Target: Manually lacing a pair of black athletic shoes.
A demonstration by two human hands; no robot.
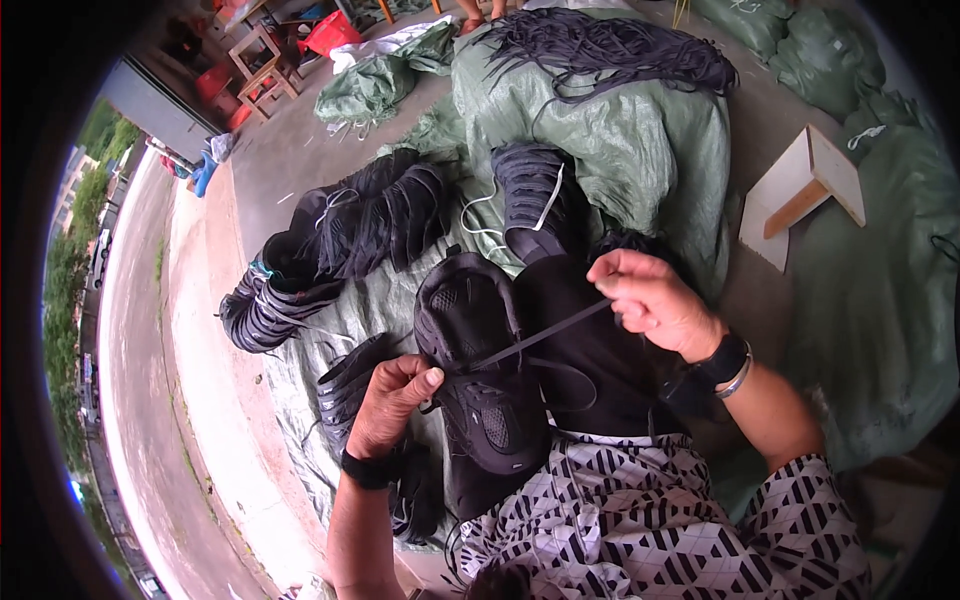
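Observation:
A black shoe upper (490, 421) with mesh panels lies across my lap, its heel opening pointing away from me. My left hand (397, 391) is closed at the upper's left edge, thumb and fingers pinching the black shoelace. From there the flat shoelace (545, 335) runs taut up to the right. My right hand (652, 298) pinches its other end, raised above my dark-clad thigh. A loose loop of lace hangs below the taut stretch. Beyond the upper stands a tied stack of black shoe uppers (535, 195).
More bundled black uppers (375, 215) lie on green woven sheeting (300, 385) to the left. A heap of black laces (600, 50) rests on a covered pile ahead. A wooden-edged white stand (800, 190) and green sacks (880, 300) are at right. A wooden chair (262, 72) stands far left.

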